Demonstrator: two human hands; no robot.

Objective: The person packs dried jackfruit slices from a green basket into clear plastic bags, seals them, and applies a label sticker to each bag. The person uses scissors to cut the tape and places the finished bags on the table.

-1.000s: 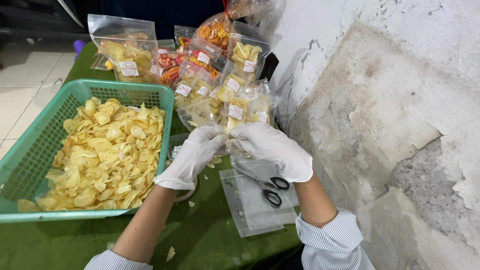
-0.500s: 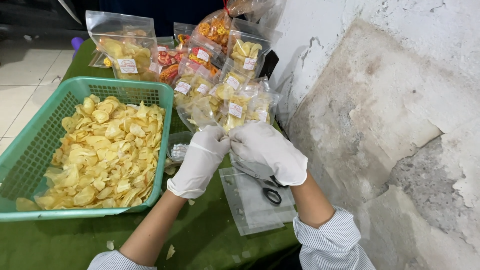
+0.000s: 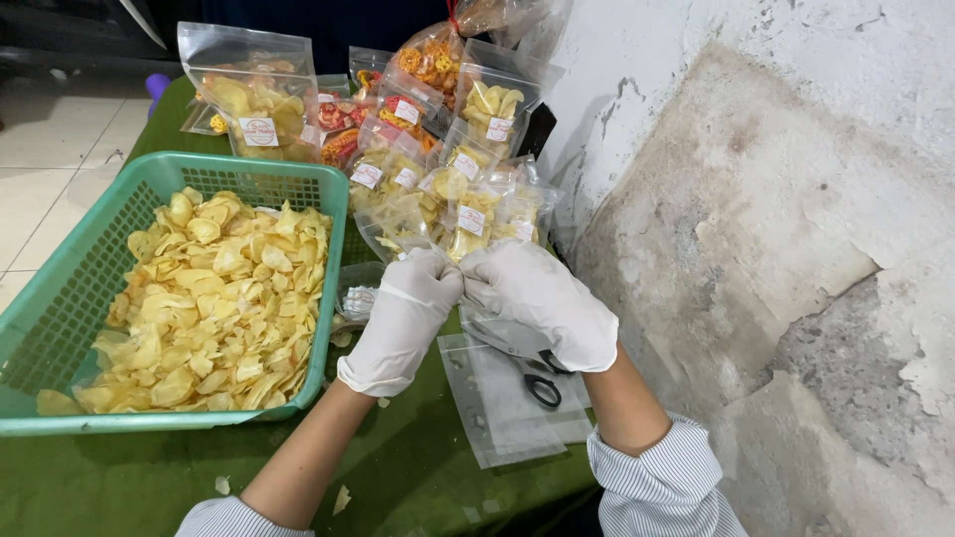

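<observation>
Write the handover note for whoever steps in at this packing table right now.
Left hand and right hand, both in white gloves, meet at the top of a small clear plastic bag of yellow chips; whether it is sealed cannot be told.
Green plastic mesh basket at left holds loose yellow chips.
Filled, labelled clear bags are stacked behind.
Black-handled scissors lie on empty flat clear bags under the right wrist.
Done: many bags filled. Left: the basket's chips.

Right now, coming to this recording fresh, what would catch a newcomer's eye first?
The green plastic mesh basket heaped with pale yellow chips fills the left side. At centre, the white-gloved left hand and right hand meet over a small clear bag of chips. Behind them leans a pile of labelled clear snack bags; black-handled scissors lie under the right hand.
</observation>
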